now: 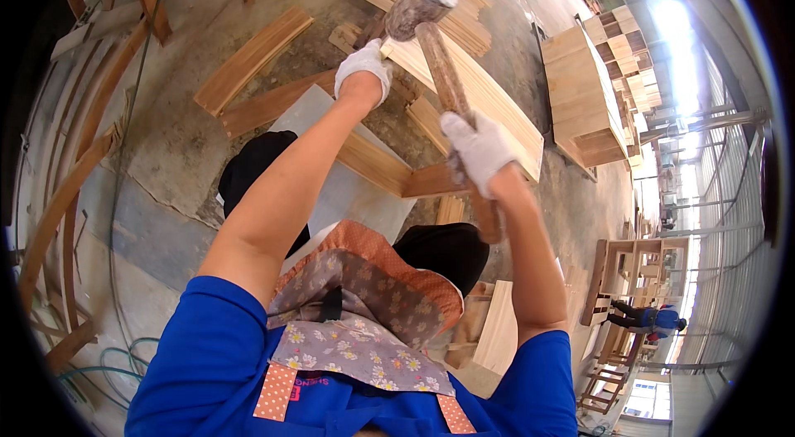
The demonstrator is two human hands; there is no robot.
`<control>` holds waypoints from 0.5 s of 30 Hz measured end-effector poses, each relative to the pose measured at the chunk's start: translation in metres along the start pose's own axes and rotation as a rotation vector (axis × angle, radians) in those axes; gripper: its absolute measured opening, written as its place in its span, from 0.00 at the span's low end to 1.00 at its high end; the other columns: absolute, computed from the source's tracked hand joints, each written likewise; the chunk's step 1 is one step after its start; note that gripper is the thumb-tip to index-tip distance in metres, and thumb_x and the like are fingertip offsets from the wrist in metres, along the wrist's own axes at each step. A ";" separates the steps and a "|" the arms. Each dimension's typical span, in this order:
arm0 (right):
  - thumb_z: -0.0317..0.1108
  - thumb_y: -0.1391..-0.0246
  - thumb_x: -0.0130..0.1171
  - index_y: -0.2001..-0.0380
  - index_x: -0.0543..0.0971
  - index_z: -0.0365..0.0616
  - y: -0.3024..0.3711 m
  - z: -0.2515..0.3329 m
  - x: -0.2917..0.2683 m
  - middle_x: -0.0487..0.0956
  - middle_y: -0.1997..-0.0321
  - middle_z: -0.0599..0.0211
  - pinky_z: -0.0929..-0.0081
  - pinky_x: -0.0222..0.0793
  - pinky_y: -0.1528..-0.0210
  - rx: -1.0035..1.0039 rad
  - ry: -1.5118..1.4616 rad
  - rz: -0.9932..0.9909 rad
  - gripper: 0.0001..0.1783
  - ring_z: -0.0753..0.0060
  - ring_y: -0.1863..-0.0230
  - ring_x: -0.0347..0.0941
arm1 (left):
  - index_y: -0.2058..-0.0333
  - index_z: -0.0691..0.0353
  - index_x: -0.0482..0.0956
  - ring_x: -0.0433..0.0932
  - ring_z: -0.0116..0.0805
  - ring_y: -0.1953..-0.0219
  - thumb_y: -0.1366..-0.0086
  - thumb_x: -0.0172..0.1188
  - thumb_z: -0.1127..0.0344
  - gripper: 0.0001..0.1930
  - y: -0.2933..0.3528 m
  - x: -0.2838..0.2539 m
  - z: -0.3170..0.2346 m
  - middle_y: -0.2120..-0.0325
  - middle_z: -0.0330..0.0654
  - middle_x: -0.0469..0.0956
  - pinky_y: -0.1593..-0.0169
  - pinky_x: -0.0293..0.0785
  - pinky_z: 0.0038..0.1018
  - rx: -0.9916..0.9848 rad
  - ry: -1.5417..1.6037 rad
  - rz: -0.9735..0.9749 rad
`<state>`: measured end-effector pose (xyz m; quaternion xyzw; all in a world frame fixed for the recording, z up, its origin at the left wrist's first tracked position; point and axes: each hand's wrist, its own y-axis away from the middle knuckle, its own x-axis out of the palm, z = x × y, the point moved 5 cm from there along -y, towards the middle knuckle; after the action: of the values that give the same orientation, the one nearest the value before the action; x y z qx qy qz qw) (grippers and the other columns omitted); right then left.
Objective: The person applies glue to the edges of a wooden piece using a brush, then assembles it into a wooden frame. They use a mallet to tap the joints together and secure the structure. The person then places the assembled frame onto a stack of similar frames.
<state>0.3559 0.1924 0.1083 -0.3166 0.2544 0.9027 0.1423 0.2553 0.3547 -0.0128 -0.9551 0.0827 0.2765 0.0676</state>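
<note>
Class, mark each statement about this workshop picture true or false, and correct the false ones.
1. The right hand, in a white glove, grips a wooden-handled mallet. True.
2. The left hand, also white-gloved, grips the mallet's handle too. False: it is beside the upper end of a long pale wooden board.
3. The large, light-coloured wooden box stands at the left of the picture. False: it stands at the right.
4. Another person in a blue top is at the picture's right side. True.
5. The cloth apron on the wearer is plain black. False: it is grey with a flower pattern.
</note>
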 end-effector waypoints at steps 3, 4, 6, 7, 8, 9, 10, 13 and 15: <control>0.49 0.43 0.55 0.60 0.71 0.37 0.017 0.016 -0.011 0.70 0.84 0.69 0.80 0.62 0.87 0.034 -0.161 0.057 0.23 0.80 0.87 0.65 | 0.48 0.52 0.72 0.74 0.52 0.54 0.41 0.53 0.57 0.22 -0.007 0.000 0.009 0.57 0.52 0.76 0.50 0.69 0.38 0.026 0.019 -0.058; 0.48 0.43 0.55 0.60 0.71 0.37 0.018 0.015 -0.008 0.70 0.84 0.69 0.80 0.62 0.87 -0.011 -0.196 0.025 0.22 0.80 0.87 0.65 | 0.48 0.53 0.72 0.74 0.52 0.54 0.41 0.53 0.56 0.22 -0.008 0.002 0.014 0.57 0.52 0.77 0.50 0.69 0.38 0.055 0.037 -0.096; 0.48 0.43 0.54 0.59 0.71 0.38 0.026 0.012 -0.007 0.69 0.84 0.70 0.81 0.61 0.87 -0.107 -0.263 -0.066 0.22 0.81 0.87 0.65 | 0.48 0.52 0.72 0.73 0.52 0.53 0.41 0.53 0.56 0.22 -0.006 0.003 0.011 0.56 0.51 0.76 0.50 0.69 0.38 0.028 0.031 -0.041; 0.47 0.43 0.54 0.60 0.72 0.38 0.023 0.003 0.002 0.70 0.83 0.70 0.80 0.61 0.87 -0.101 -0.178 -0.127 0.21 0.81 0.87 0.66 | 0.48 0.52 0.71 0.73 0.52 0.53 0.41 0.52 0.57 0.22 -0.006 0.006 0.012 0.56 0.52 0.76 0.50 0.69 0.38 0.030 0.024 -0.025; 0.46 0.43 0.54 0.61 0.72 0.38 0.019 -0.001 0.011 0.69 0.84 0.71 0.78 0.62 0.87 -0.047 -0.092 -0.139 0.20 0.80 0.87 0.66 | 0.48 0.52 0.71 0.73 0.52 0.53 0.41 0.52 0.57 0.22 -0.007 0.005 0.012 0.56 0.52 0.76 0.50 0.69 0.38 0.037 0.013 -0.017; 0.47 0.43 0.54 0.63 0.72 0.38 0.011 -0.012 0.011 0.69 0.84 0.70 0.78 0.62 0.87 -0.002 -0.093 -0.067 0.20 0.79 0.87 0.66 | 0.47 0.53 0.70 0.73 0.52 0.52 0.42 0.54 0.58 0.23 -0.004 0.002 0.005 0.54 0.52 0.75 0.49 0.69 0.38 0.017 0.018 0.030; 0.47 0.43 0.54 0.64 0.71 0.38 0.006 -0.020 0.010 0.69 0.84 0.70 0.77 0.62 0.87 0.044 -0.095 0.005 0.20 0.79 0.87 0.65 | 0.46 0.55 0.69 0.72 0.51 0.51 0.42 0.56 0.58 0.24 -0.002 -0.001 -0.002 0.53 0.52 0.75 0.49 0.69 0.37 -0.002 0.023 0.077; 0.52 0.42 0.52 0.65 0.72 0.41 0.013 -0.009 -0.004 0.70 0.84 0.67 0.77 0.59 0.87 0.045 -0.264 0.075 0.22 0.77 0.89 0.63 | 0.43 0.55 0.65 0.71 0.49 0.48 0.44 0.59 0.58 0.30 -0.017 -0.008 0.009 0.49 0.51 0.72 0.47 0.69 0.35 -0.093 0.066 0.171; 0.51 0.42 0.52 0.65 0.71 0.39 0.021 -0.022 -0.014 0.70 0.84 0.67 0.77 0.60 0.87 -0.009 -0.378 0.007 0.22 0.76 0.89 0.64 | 0.38 0.54 0.58 0.70 0.47 0.45 0.48 0.64 0.51 0.41 -0.013 -0.009 0.004 0.45 0.49 0.69 0.45 0.67 0.32 -0.059 0.091 0.265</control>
<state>0.3692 0.1619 0.1106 -0.1413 0.2203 0.9476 0.1831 0.2483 0.3696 -0.0102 -0.9489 0.2027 0.2417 -0.0015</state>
